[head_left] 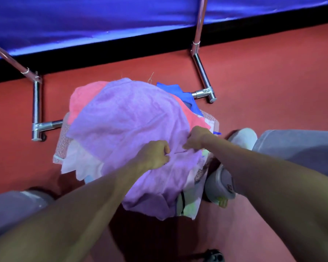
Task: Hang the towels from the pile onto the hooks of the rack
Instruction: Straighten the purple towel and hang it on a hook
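Both the left hand and right hand pinch the near edge of the soft lilac terry towel topping the pile by the chrome rack. Light, floppy stuff; it'd probably hang best grabbed by a corner.

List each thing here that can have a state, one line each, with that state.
purple towel: on top of the pile, spread out, pinched by both hands.
left hand: fingers curled, pinching the purple towel.
right hand: fingers curled, pinching the purple towel.
pink towel: in the pile, partly covered by the purple towel.
blue towel: in the pile's far side, mostly covered.
white towel: sticking out at the pile's left edge.
rack: base tubes on the floor; hooks out of view.
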Demonstrator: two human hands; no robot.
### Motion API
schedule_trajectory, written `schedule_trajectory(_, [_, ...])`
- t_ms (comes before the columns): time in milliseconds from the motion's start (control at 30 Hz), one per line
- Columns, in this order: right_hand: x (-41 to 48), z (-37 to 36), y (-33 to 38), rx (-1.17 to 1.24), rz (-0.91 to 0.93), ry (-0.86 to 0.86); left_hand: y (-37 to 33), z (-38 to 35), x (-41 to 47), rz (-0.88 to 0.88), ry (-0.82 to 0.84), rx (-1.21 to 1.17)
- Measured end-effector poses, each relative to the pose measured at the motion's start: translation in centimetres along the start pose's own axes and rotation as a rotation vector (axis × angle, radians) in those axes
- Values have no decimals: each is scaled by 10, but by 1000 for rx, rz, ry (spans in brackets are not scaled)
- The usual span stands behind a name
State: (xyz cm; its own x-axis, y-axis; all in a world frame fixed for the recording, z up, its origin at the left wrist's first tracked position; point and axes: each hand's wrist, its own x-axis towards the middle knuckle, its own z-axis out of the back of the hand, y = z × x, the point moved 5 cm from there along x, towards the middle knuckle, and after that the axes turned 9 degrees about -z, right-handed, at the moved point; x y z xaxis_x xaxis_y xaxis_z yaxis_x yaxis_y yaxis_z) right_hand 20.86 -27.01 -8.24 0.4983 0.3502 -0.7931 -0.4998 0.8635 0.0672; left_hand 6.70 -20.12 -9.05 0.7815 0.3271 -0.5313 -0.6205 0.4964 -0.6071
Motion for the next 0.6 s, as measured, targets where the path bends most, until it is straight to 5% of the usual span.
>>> schedule_trajectory(300, [-57,51,56,656,359,117,-24,67,-35,-109,-21,-322])
schedule_trajectory(600, [-139,129,121,793,617,-73,-45,177,-101,-117,-279,-405])
